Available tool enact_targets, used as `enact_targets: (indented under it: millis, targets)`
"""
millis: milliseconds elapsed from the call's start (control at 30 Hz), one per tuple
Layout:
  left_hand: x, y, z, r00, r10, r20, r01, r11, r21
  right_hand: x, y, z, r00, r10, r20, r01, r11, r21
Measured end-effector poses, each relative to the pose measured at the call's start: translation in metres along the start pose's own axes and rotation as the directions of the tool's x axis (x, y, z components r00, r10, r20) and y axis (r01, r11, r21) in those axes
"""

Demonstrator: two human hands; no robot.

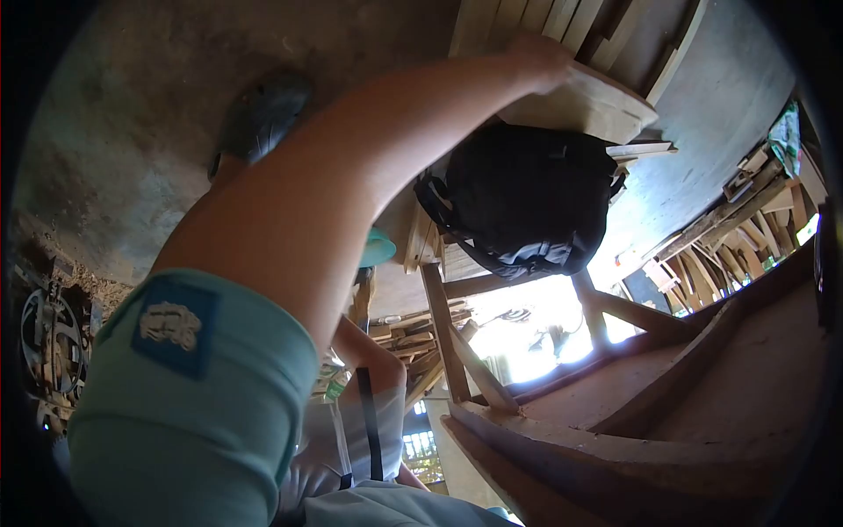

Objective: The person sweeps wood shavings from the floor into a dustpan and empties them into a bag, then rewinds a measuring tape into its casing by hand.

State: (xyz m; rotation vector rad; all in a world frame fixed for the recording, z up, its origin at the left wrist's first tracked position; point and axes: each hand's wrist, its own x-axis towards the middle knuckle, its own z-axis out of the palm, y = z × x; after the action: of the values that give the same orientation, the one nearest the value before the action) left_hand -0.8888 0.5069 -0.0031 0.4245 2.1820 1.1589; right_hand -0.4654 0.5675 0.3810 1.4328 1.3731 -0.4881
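Note:
My left arm, in a teal sleeve, stretches across the view from the lower left to the top. At its end my left hand (540,63), somewhat blurred, is closed at the edge of a pale wooden board (584,105). Its fingertips are hard to make out. Just beyond it lie several long wooden planks (562,22) side by side. A black backpack (531,198) with straps is close below the board. My right hand does not show.
A dark shoe (263,110) is on the concrete floor (132,132). Wooden framing (597,386) fills the lower right, and scrap wood (746,237) is piled at the right. A turquoise object (378,249) sits partly behind my arm. Bright light washes out the middle.

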Motion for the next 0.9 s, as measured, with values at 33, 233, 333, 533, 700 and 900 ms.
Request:
enact_targets:
  millis: [33, 233, 333, 533, 700, 900]
  targets:
    - [-0.009, -0.009, -0.002, 0.996, -0.073, 0.044, 0.069, 0.995, 0.078, 0.001, -0.001, 0.001, 1.0, 0.001, 0.001, -0.001, 1.0, -0.002]
    - [-0.025, -0.021, -0.009, 0.995, -0.002, 0.103, 0.014, 0.994, -0.11, -0.001, -0.005, -0.002, 1.0, -0.004, -0.009, 0.004, 1.0, -0.003]
    - [-0.027, -0.021, -0.015, 0.999, 0.019, 0.049, -0.011, 0.985, -0.171, 0.001, -0.008, -0.002, 1.0, -0.006, -0.004, 0.006, 1.0, -0.005]
    - [0.014, 0.012, -0.013, 0.979, 0.183, 0.087, -0.173, 0.979, -0.111, -0.007, -0.014, -0.015, 1.0, 0.006, -0.016, -0.006, 0.999, -0.044]
    - [-0.005, 0.055, 0.012, 0.984, 0.162, 0.078, -0.18, 0.874, 0.451, -0.016, -0.014, -0.018, 0.999, 0.018, -0.026, -0.02, 0.998, -0.061]
    - [-0.07, 0.036, 0.014, 0.961, 0.205, 0.186, -0.256, 0.915, 0.313, -0.016, -0.007, -0.021, 1.0, 0.004, -0.026, -0.007, 0.994, -0.109]
